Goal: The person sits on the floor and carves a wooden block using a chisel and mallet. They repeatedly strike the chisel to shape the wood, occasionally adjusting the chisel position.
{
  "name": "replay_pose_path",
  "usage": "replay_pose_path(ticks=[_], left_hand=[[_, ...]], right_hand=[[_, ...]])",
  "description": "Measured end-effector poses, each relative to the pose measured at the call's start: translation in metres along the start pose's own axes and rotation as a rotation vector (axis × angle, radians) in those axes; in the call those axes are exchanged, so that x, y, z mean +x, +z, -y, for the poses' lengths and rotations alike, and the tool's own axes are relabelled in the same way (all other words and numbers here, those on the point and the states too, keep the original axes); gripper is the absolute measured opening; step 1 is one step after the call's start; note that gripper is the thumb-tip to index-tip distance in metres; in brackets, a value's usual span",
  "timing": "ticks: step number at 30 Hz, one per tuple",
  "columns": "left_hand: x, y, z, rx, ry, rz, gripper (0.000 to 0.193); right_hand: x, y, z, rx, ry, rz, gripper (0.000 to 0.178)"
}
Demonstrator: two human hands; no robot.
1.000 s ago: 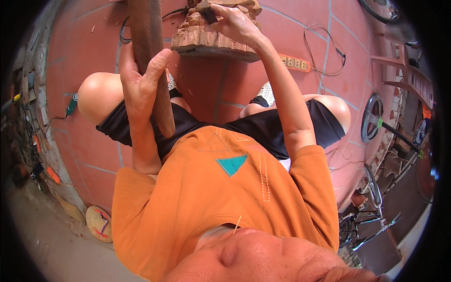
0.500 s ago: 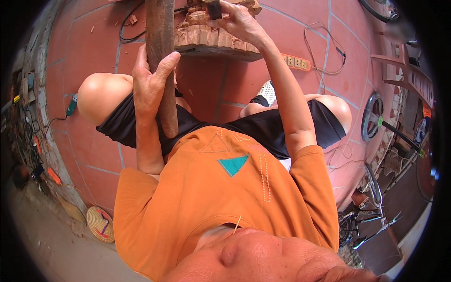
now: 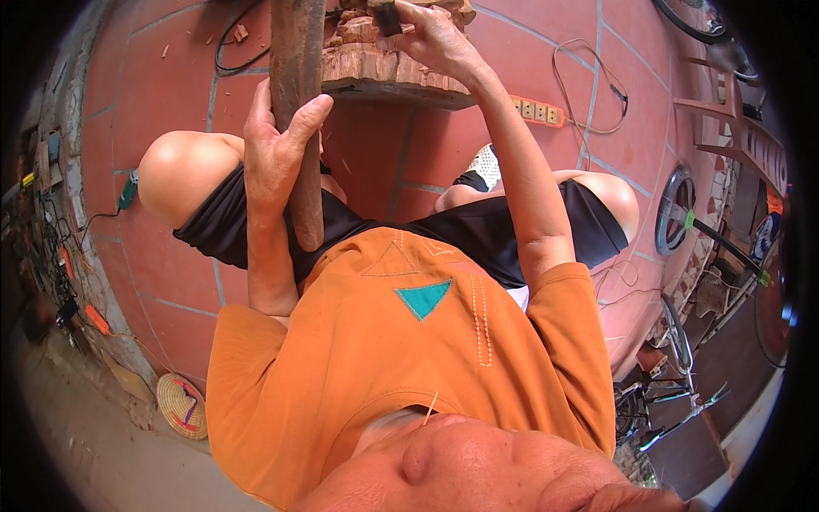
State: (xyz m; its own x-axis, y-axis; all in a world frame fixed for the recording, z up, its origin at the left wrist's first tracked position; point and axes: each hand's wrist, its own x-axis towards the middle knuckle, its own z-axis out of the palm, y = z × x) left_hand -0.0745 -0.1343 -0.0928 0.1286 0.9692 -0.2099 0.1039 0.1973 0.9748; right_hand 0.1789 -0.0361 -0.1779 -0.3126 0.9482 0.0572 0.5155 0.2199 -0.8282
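Shifted rightward, the wooden club (image 3: 298, 60) clasped in the left hand (image 3: 271, 162) might, if misaimed, have struck the right hand (image 3: 437, 43) pinching a dark block (image 3: 387, 19).

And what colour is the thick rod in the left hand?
Brown; the rod shows best in the head view.

Head-worn fisheye looks down, close above the orange shirt (image 3: 397, 354)

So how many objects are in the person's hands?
2: a long wooden club in the left hand, and a short dark object in the right hand, by the carved wood. Something small could be hidden behind either hand.
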Motion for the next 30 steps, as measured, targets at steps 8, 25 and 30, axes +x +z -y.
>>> replay_pose_path(ticks=[8, 25, 30], left_hand=[[0.001, 0.003, 0.001, -0.008, -0.02, 0.029, 0.042], [0.003, 0.007, -0.002, 0.093, -0.045, 0.112, 0.042], [-0.001, 0.014, -0.009, -0.176, 0.121, -0.035, 0.039]], right_hand=[[0.002, 0.01, -0.014, 0.094, -0.204, -0.086, 0.047], [0.0, 0.003, 0.005, -0.01, 0.091, 0.075, 0.051], [-0.002, 0.009, 0.004, -0.151, -0.009, -0.01, 0.056]])
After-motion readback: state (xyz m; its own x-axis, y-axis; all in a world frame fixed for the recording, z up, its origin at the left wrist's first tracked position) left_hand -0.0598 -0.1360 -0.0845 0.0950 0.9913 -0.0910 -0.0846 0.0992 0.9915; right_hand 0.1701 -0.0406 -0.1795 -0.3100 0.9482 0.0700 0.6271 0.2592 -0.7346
